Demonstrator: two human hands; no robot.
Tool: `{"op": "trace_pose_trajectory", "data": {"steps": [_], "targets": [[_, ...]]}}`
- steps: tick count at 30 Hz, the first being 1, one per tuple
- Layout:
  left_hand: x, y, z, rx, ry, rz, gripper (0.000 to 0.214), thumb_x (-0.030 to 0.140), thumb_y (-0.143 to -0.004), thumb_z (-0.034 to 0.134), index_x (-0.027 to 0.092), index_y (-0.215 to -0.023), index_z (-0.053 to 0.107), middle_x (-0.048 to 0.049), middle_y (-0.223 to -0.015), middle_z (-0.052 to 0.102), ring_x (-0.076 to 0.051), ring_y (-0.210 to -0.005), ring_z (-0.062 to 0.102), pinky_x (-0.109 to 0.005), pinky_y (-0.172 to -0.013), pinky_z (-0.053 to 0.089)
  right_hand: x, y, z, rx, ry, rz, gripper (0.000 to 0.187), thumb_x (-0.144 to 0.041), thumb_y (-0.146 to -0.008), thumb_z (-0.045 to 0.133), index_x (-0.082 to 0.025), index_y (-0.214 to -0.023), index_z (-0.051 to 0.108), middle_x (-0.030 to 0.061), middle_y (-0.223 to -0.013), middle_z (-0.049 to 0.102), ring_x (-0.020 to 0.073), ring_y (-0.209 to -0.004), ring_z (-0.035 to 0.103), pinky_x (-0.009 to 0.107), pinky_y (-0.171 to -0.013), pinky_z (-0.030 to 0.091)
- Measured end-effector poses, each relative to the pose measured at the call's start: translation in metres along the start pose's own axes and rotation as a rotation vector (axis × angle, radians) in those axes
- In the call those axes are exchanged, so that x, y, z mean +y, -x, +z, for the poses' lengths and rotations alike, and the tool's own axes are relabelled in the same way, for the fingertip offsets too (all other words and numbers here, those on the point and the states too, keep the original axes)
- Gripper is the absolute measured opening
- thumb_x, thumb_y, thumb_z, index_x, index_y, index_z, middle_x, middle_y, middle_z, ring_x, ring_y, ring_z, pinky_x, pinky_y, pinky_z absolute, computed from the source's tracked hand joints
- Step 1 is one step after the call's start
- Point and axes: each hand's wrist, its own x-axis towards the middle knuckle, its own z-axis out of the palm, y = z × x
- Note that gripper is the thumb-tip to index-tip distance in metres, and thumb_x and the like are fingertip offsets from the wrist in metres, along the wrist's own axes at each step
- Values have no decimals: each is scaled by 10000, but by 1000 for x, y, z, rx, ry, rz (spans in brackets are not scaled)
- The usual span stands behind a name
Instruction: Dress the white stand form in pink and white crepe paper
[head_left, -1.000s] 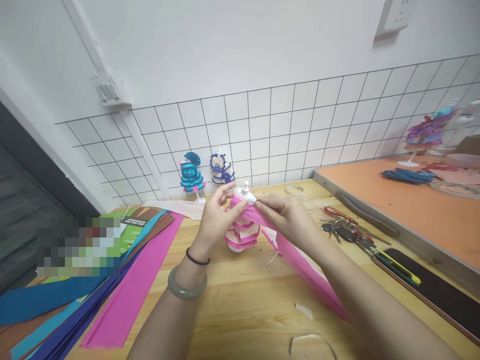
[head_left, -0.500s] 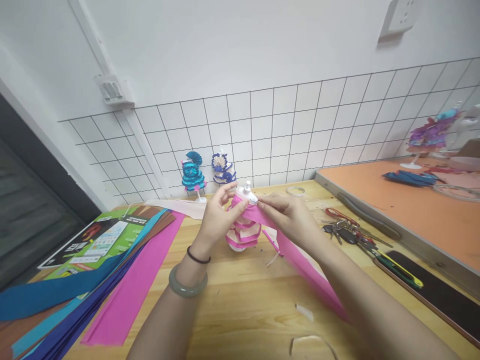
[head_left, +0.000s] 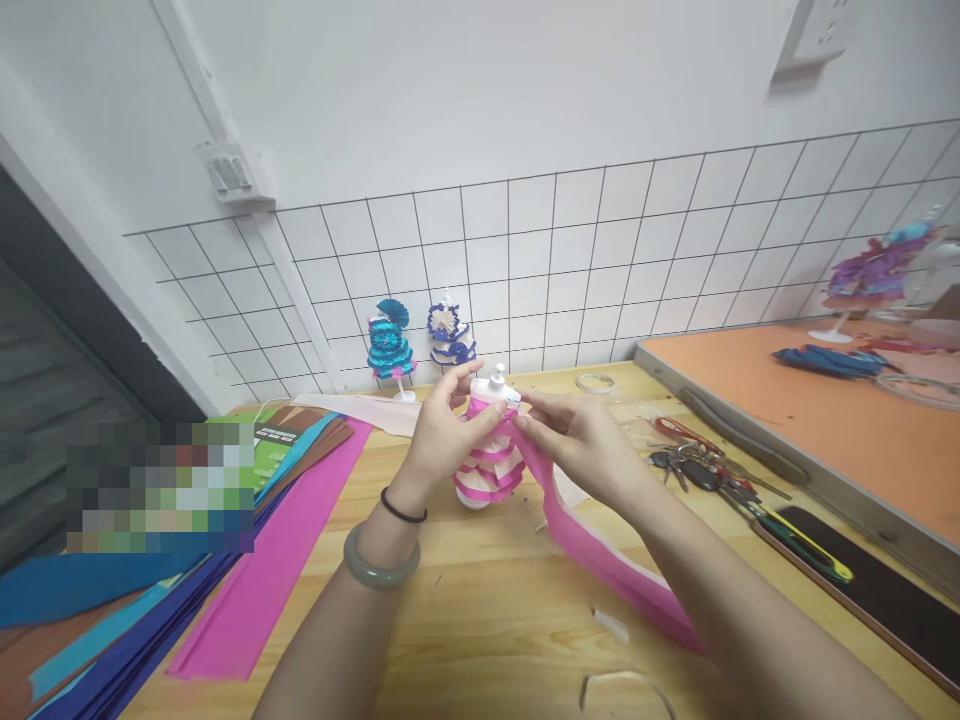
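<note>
A small white mannequin (head_left: 496, 384) with a knobbed neck stands upright on the wooden table, dressed in tiers of pink and white crepe paper (head_left: 489, 478). My left hand (head_left: 448, 425) grips its upper body from the left, the thumb pressing pink paper against the front. At its right side my right hand (head_left: 581, 440) pinches the end of a long pink crepe paper strip (head_left: 585, 545). From those fingers the strip runs down to the table and passes behind my right forearm. White paper shows along its edge. My fingers partly hide the mannequin's top.
Coloured paper strips (head_left: 277, 560) lie at the left. Two decorated mannequins, one teal (head_left: 390, 348) and one blue-and-cream (head_left: 450, 335), stand by the wall. To the right are keys (head_left: 697, 472), scissors (head_left: 806, 548), a dark phone (head_left: 885, 580) and a raised orange board (head_left: 825, 400).
My right fingers have shifted slightly, and the pink strip now drops more steeply from them instead of stretching flat to the right. My left hand keeps its hold. The view has moved slightly.
</note>
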Motion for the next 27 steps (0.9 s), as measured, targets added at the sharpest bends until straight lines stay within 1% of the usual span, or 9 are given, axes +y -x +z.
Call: {"op": "trace_pose_trajectory", "data": {"steps": [6,9,12,15,17,19,22,25,27], "targets": [[3,1,-2,-51,-30,-28,526,280,-675,701,203,-1175,554,-88,-1176,594,-240,-1058,559,-356,-921,437,-3,5,1,-5,105,24,324,-348,-848,477,-130,-996,667,-30,-523,478,115,-499,438,229,-474,355],[4,1,-4,-76,-56,-40,528,292,-678,696,196,-1177,553,-88,-1184,590,-241,-1065,555,-350,-906,450,-3,5,2,-11,87,39,366,-344,-837,498,-130,-1101,635,-35,-534,494,117,-515,461,228,-488,366],[6,1,-6,-110,-50,-57,543,282,-686,686,184,-1199,535,-90,-1155,599,-234,-1035,569,-320,-840,482,-2,4,-2,-16,51,61,449,-358,-824,524,-113,-1197,578,-22,-574,551,131,-549,510,240,-522,402],[7,2,-9,-130,-54,-55,555,259,-698,671,194,-1225,514,-81,-1105,608,-214,-961,595,-294,-770,498,-3,4,-9,81,89,73,607,-376,-801,569,-88,-1321,447,-14,-604,582,137,-555,524,252,-535,417],[8,2,-10,-148,-59,-36,545,252,-700,669,199,-1220,513,-77,-1099,605,-209,-958,593,-292,-772,496,-3,4,-14,109,94,47,665,-388,-796,584,-96,-1362,390,-18,-600,580,132,-539,513,253,-532,419],[8,2,-11,-160,-64,-17,497,263,-700,673,190,-1174,541,-83,-1110,603,-216,-990,582,-299,-801,490,-3,4,-16,78,77,21,606,-412,-802,576,-110,-1315,460,-14,-592,579,130,-531,509,254,-524,420],[10,2,-12,-168,-112,-12,403,304,-709,670,167,-1080,591,-94,-1102,612,-230,-1012,574,-320,-839,474,-4,5,-15,36,64,18,424,-444,-812,553,-135,-1087,644,19,-624,619,143,-557,544,257,-513,421],[13,2,-13,-187,-176,-1,337,332,-717,663,152,-999,620,-94,-1065,626,-231,-1002,575,-329,-858,457,-7,5,-12,23,31,0,297,-399,-827,541,-162,-919,696,50,-751,687,163,-650,603,260,-560,449],[14,2,-14,-199,-201,16,307,334,-724,655,150,-967,625,-89,-1042,631,-224,-989,577,-322,-854,453,-8,5,-11,46,47,-2,250,-358,-829,544,-169,-886,697,47,-766,698,163,-665,612,257,-571,451]]}}
